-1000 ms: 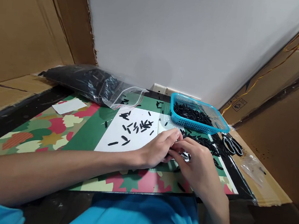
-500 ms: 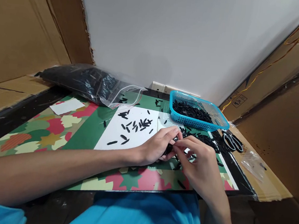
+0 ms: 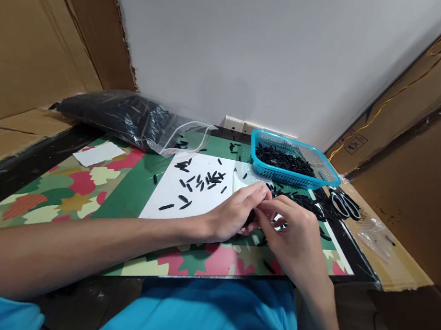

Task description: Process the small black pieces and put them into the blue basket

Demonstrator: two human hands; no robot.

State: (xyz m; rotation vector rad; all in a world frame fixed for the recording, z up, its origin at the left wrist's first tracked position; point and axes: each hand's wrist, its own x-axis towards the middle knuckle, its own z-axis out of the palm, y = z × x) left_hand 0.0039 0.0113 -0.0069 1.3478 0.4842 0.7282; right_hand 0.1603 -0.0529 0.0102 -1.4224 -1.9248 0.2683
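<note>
Above the front of the table, my left hand (image 3: 239, 209) is closed round a small black piece (image 3: 251, 218), mostly hidden by the fingers. My right hand (image 3: 290, 230) meets it there, thumb and forefinger pinched together at the left fingertips; what lies in the pinch cannot be made out. Beneath and behind the hands spreads a heap of black strips (image 3: 303, 200), thin and short. More loose black strips (image 3: 215, 179) lie scattered over a white sheet (image 3: 162, 193) left of the hands.
A blue mesh basket (image 3: 293, 180) holding many black strips stands at the back right. Beside it lie scissors (image 3: 340, 205) and a small clear bag (image 3: 376, 236). At the back left rests a large zip bag (image 3: 131, 119) of black material. Cardboard walls (image 3: 413, 164) flank the table.
My right fingers have shifted slightly left, closer against the left hand, and cover more of the black piece. The view has tilted a little; the scattered strips lie as before.
</note>
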